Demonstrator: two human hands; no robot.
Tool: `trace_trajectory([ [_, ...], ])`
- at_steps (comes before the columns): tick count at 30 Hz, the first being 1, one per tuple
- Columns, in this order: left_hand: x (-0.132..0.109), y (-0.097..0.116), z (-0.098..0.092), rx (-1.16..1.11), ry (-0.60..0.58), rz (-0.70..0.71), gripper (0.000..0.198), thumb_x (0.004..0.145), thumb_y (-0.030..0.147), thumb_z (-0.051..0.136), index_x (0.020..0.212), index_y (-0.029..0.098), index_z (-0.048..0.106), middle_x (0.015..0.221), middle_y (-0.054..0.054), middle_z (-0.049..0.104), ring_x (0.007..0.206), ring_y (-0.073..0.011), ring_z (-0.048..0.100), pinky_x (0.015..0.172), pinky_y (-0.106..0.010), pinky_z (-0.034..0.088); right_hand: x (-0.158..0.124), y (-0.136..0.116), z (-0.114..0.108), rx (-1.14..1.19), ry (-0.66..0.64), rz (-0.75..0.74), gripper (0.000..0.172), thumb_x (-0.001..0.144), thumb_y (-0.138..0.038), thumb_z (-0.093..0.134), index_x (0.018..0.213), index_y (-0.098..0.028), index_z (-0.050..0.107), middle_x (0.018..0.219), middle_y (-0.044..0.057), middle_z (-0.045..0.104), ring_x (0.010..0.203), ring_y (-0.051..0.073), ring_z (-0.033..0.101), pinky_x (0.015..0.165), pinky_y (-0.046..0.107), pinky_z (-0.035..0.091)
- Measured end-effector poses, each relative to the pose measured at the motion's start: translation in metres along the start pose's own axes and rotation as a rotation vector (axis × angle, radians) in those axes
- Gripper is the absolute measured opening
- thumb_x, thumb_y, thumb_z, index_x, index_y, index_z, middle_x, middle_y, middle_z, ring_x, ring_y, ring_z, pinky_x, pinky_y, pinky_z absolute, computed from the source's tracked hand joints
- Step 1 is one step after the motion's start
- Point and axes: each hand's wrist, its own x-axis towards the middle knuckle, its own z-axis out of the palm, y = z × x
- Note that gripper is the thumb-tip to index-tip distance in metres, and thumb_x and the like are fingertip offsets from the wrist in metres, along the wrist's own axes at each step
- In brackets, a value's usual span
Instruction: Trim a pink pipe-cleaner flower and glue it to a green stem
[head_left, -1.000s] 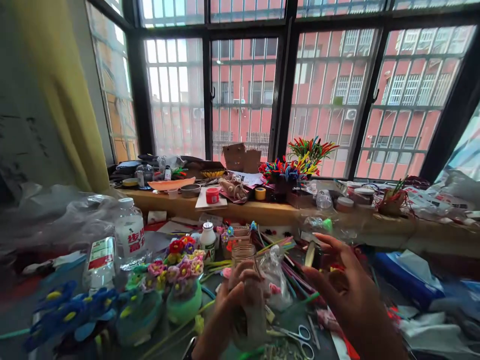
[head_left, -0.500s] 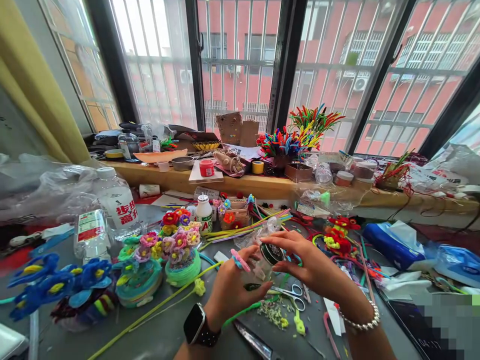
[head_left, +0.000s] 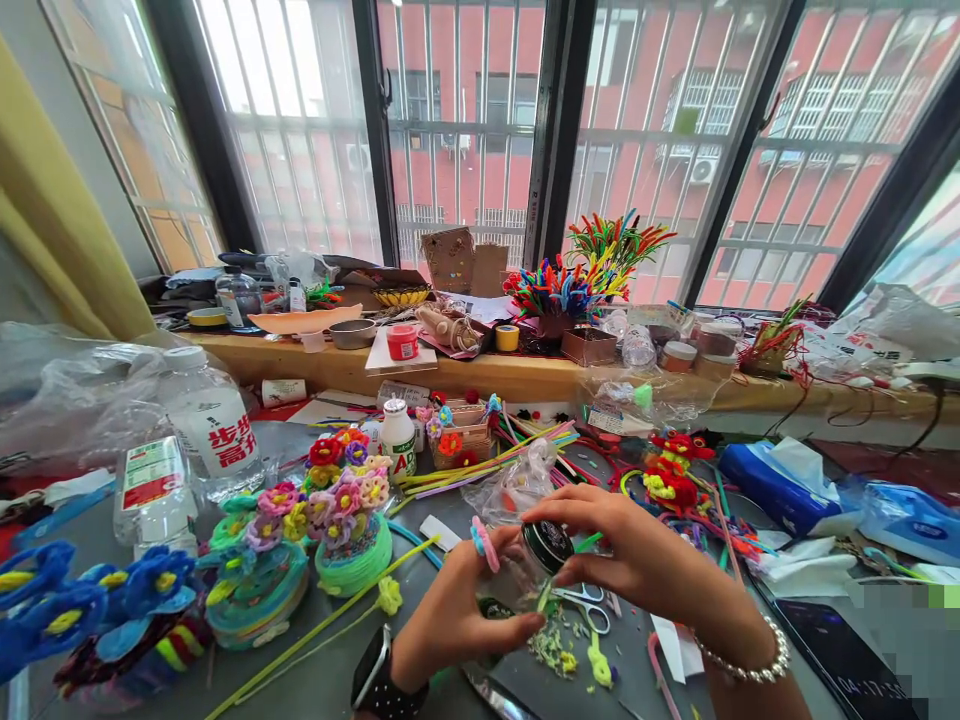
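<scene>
My left hand [head_left: 450, 620] is wrapped round a small clear glass jar [head_left: 517, 580], tilted to the right. A pink and blue pipe-cleaner ring [head_left: 480, 542] sits on one of its fingers, and a dark watch [head_left: 375, 682] is on the wrist. My right hand [head_left: 637, 550] pinches the jar's black lid [head_left: 547, 546] with fingers curled round its rim. Scissors [head_left: 589, 605] and green and yellow clippings [head_left: 555, 650] lie on the grey table [head_left: 315, 680] just below both hands.
Pipe-cleaner flower pots [head_left: 352, 520] and blue flowers [head_left: 90, 600] stand left. Plastic bottles [head_left: 206, 420] stand beyond them. Loose pipe cleaners [head_left: 487, 462] and a red figure [head_left: 671, 470] lie behind the hands. A phone [head_left: 844, 660] lies at the right. The wooden sill [head_left: 525, 375] holds many craft supplies.
The view has tilted down from the window toward the table. My right hand came onto the jar's lid, and both hands with the jar sank slightly lower and to the right.
</scene>
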Motion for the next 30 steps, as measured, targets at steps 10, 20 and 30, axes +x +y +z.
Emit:
trace_trajectory([
  [10,0.004,0.002,0.011,0.225,0.193,0.086,0.052,0.06,0.033,0.061,0.107,0.019,0.046,0.084,-0.004,0.062,0.073,-0.0191,0.058,0.068,-0.03,0.047,0.003,-0.006,0.007,-0.017,0.062,-0.048,0.049,0.07,0.001,0.054,0.112,-0.024,0.05,0.109,0.003,0.051,0.1,0.016,0.045,0.089,0.03,0.037],
  [20,0.004,-0.004,0.013,0.337,0.339,0.119,0.052,0.063,0.033,0.058,0.11,0.019,0.043,0.074,-0.002,0.061,0.067,-0.0175,0.059,0.064,-0.029,0.048,0.014,-0.001,0.018,0.017,0.098,-0.105,0.041,0.077,-0.01,0.053,0.115,-0.023,0.046,0.115,0.004,0.05,0.107,0.016,0.043,0.092,0.031,0.034],
  [30,0.003,0.002,0.004,-0.019,0.138,0.086,0.051,0.061,0.03,0.062,0.108,0.019,0.047,0.088,-0.003,0.063,0.078,-0.0183,0.058,0.069,-0.025,0.047,0.009,0.003,0.008,0.076,0.027,-0.141,0.04,0.079,-0.016,0.053,0.117,-0.025,0.045,0.116,0.002,0.052,0.107,0.017,0.044,0.091,0.03,0.034],
])
